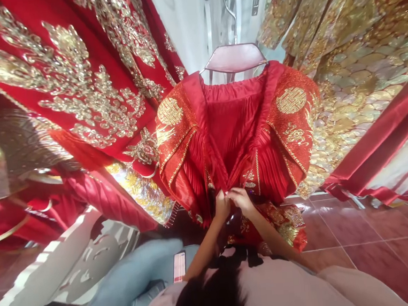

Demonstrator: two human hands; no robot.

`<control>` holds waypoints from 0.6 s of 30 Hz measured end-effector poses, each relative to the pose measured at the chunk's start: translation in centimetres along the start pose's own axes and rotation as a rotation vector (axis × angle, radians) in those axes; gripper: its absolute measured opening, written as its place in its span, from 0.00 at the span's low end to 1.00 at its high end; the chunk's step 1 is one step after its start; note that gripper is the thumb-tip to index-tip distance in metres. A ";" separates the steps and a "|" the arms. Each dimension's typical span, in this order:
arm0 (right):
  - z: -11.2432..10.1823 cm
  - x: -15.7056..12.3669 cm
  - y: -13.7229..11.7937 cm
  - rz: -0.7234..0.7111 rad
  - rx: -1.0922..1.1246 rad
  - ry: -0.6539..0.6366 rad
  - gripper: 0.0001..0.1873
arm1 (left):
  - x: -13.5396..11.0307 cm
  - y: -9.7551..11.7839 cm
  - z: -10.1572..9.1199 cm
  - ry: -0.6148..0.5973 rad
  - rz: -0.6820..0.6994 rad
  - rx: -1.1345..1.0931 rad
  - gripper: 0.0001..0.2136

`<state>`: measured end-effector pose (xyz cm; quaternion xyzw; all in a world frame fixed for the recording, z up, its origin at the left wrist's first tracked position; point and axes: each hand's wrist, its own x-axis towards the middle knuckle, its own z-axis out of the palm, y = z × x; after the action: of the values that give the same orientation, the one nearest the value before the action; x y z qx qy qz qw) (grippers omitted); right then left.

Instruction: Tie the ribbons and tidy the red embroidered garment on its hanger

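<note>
Dark hair (pixel 210 296) overlaps a pink shirt (pixel 278 284) as the left hand (pixel 223 206) and right hand (pixel 241 200) meet, both pinching the front of a red jacket (pixel 234 117). It hangs straight ahead, its length dropping from a hanger (pixel 236 58) toward them, neither hand clearly nearer.

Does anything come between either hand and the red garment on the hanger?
Nothing visible does: the left hand and right hand are directly on the front edges of the red garment, close together where its neckline narrows, below the hanger.
</note>
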<state>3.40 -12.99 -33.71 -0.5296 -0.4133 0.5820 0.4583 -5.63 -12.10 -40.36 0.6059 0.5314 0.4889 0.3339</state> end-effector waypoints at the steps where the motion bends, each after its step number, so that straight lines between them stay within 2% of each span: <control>1: 0.0 0.0 -0.3 0.052 0.035 -0.046 0.13 | 0.0 0.0 0.0 0.002 -0.002 0.009 0.09; 4: 0.2 0.2 -1.9 0.148 0.121 -0.120 0.13 | 0.1 0.3 0.4 0.008 -0.019 0.034 0.08; 7: 0.5 0.5 -5.6 0.132 0.191 -0.090 0.15 | 0.4 0.5 1.0 0.017 -0.024 0.054 0.08; 12: 0.6 0.3 -12.0 -0.174 0.322 0.019 0.11 | 1.1 0.3 0.8 -0.004 0.018 0.116 0.09; 14: 0.7 -0.1 -12.9 -0.225 0.356 0.026 0.11 | 1.4 0.8 0.3 0.025 0.025 0.150 0.10; 18: 0.8 -0.6 -12.1 -0.169 0.409 -0.044 0.15 | 2.8 3.9 -0.8 0.248 0.155 0.374 0.24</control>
<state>3.83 -10.69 -21.76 -0.3762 -0.3396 0.6247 0.5941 -5.29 -10.35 -35.87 0.6316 0.6015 0.4768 0.1092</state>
